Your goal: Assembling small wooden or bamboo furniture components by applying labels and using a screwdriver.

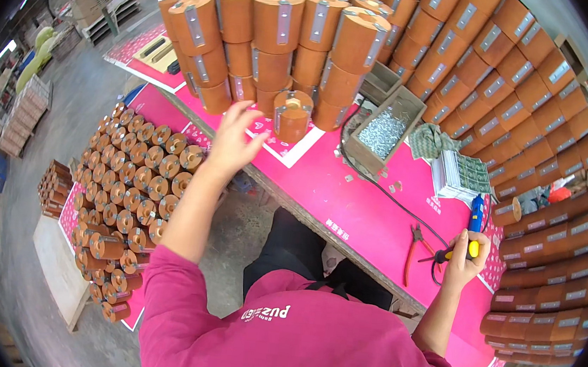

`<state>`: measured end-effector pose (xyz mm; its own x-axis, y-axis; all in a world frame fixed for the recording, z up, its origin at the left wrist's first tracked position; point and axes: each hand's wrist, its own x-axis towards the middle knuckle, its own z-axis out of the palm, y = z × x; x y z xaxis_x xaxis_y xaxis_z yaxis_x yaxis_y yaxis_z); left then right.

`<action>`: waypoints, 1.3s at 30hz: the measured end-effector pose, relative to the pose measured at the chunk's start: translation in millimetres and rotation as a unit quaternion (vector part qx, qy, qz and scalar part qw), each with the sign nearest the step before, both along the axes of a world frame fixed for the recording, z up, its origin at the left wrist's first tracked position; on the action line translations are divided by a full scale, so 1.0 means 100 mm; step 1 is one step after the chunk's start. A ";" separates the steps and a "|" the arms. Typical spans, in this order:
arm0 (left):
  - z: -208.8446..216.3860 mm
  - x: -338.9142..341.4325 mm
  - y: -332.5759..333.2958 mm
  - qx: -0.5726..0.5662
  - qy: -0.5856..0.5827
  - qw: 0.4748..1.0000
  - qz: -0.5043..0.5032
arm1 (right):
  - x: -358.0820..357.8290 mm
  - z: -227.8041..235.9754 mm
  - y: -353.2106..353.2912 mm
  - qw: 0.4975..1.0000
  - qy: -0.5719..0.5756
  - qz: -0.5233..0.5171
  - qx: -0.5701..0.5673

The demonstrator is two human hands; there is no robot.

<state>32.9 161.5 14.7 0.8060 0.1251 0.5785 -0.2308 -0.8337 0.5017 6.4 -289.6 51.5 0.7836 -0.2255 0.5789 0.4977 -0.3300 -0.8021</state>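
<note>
Fingers of the left hand are spreading apart, reaching for the lone spool sitting on the desk right against the stack. Right hand is gripping a screwdriver. A clumsy grab is probably risking a topple.

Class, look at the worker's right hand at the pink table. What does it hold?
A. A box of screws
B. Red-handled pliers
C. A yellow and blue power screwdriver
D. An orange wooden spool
C: the right hand grips the yellow and blue screwdriver, while the pliers lie on the table beside it.
</note>
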 end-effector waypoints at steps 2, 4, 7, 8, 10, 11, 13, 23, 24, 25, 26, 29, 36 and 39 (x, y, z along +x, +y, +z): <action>-0.06 0.21 -0.26 0.013 0.069 0.997 0.014 | -0.03 0.00 -0.05 1.000 -0.006 0.004 -0.013; -0.16 0.42 -0.40 0.009 0.102 0.995 0.009 | -0.02 -0.04 -0.14 1.000 -0.001 -0.017 -0.008; -0.32 0.66 -0.58 0.009 0.105 0.990 0.091 | 0.01 -0.09 -0.31 0.980 -0.044 -0.070 -0.183; -0.33 0.72 -0.63 0.001 0.096 0.990 0.101 | -0.02 0.03 -0.23 0.969 -0.081 -0.061 -0.225; -0.54 0.90 -0.53 0.000 0.021 0.994 0.106 | 0.04 0.00 -0.29 0.936 -0.095 -0.054 -0.334; -0.56 0.91 -0.49 0.005 0.020 0.994 0.109 | 0.06 -0.01 -0.30 0.929 -0.082 -0.056 -0.357; -0.55 0.89 -0.45 0.001 0.014 0.995 0.095 | 0.12 -0.09 -0.35 0.915 -0.059 -0.057 -0.395; -0.06 0.18 -1.39 -0.249 0.114 0.934 -0.227 | 0.37 -0.66 -0.90 0.841 0.020 -0.134 -0.523; -0.05 0.16 -1.45 -0.250 0.115 0.935 -0.226 | 0.38 -0.70 -0.91 0.841 0.021 -0.133 -0.523; -0.04 0.14 -1.52 -0.307 0.161 0.892 -0.292 | 0.40 -0.73 -0.92 0.839 0.023 -0.121 -0.529; -0.03 0.13 -1.58 -0.360 0.204 0.838 -0.355 | 0.41 -0.75 -0.93 0.837 0.025 -0.111 -0.535; 0.02 0.08 -1.74 -0.320 0.255 0.822 -0.395 | 0.47 -0.78 -0.85 0.833 0.019 -0.087 -0.546; -0.09 -0.01 -2.13 -0.134 0.195 0.892 -0.384 | 0.63 -0.92 -0.62 0.811 0.037 -0.042 -0.582; -0.20 -0.05 -2.19 -0.147 0.191 0.899 -0.366 | 0.70 -1.05 -0.58 0.806 0.111 -0.040 -0.580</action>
